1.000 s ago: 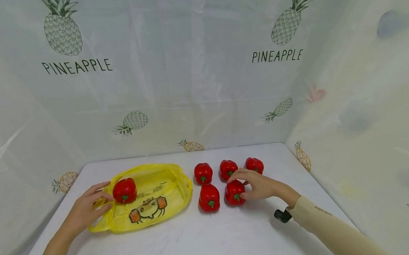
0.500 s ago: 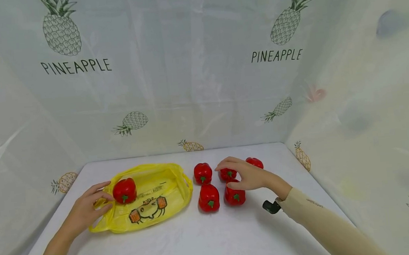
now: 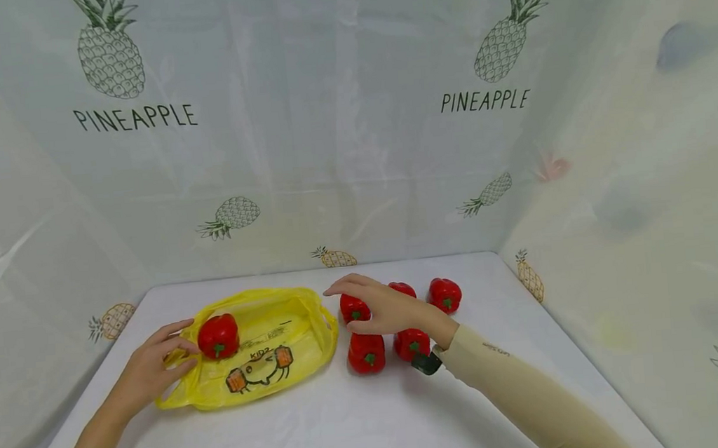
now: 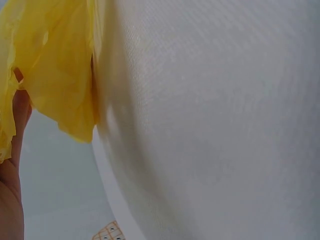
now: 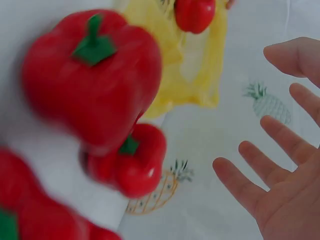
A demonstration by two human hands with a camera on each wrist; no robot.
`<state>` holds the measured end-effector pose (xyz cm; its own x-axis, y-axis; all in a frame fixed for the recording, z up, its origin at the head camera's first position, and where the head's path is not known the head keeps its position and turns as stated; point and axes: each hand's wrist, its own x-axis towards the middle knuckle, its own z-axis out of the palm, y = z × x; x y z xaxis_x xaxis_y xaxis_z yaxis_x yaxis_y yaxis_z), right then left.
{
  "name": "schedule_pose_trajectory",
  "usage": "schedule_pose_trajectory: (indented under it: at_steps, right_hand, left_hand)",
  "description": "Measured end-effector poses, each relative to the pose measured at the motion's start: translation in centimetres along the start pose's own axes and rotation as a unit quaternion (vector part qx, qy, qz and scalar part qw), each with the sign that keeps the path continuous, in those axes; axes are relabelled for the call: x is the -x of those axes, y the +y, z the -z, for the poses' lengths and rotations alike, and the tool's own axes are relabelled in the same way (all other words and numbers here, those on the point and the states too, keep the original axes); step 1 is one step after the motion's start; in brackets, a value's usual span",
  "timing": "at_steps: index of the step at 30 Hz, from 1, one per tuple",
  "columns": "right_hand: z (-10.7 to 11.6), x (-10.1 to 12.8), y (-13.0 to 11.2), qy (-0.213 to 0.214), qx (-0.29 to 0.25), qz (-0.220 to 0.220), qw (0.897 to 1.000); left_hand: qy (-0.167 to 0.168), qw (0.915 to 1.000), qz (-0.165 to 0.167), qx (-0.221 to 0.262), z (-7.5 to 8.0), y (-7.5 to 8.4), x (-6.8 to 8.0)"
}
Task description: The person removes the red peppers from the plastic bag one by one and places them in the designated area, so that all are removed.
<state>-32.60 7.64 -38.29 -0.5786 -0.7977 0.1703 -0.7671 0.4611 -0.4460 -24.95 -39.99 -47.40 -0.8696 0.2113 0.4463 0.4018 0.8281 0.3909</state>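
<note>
In the head view my left hand (image 3: 155,366) rests at the left edge of a yellow plastic bag (image 3: 309,361), fingers fairly straight and spread. The left wrist view shows bag film (image 4: 60,75) draped over part of that hand. One red bell pepper (image 3: 219,336) lies in the bag's left part, close to my left fingertips. My right hand (image 3: 384,308), fingers extended and apart, holds nothing and hovers over the back-left bell pepper (image 3: 354,309), partly covering it. Just below the hand sits the front-left pepper (image 3: 366,354).
Further right are a front pepper (image 3: 410,344), a back pepper (image 3: 402,289) partly behind my hand, and a far-right pepper (image 3: 445,294). All sit on a white-covered table (image 3: 325,430). A pineapple-print curtain (image 3: 340,148) hangs behind and along both sides.
My right hand has moved left, from the front pepper in the middle column, past the one behind it, to the back-left pepper. My left hand and the bag stay put.
</note>
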Motion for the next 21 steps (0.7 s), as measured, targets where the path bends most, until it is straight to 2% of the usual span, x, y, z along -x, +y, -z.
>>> schedule_pose_trajectory:
  at_steps: [6,14,21]
  right_hand:
    - [-1.4,-2.9,-1.6,-0.005,-0.005,0.024,1.0]
    - [-4.5,-6.9,-2.6,-0.02,-0.022,0.036,0.999]
    - [-6.5,-10.1,-3.6,-0.025,-0.006,0.045,0.999]
  left_hand:
    - [-0.004,1.0,0.004,-0.005,0.0,-0.2,-0.1]
    - [-0.005,0.9998,0.01,-0.015,-0.2,0.0,-0.2]
    - [0.004,0.9999,-0.006,-0.011,-0.2,-0.2,-0.1]
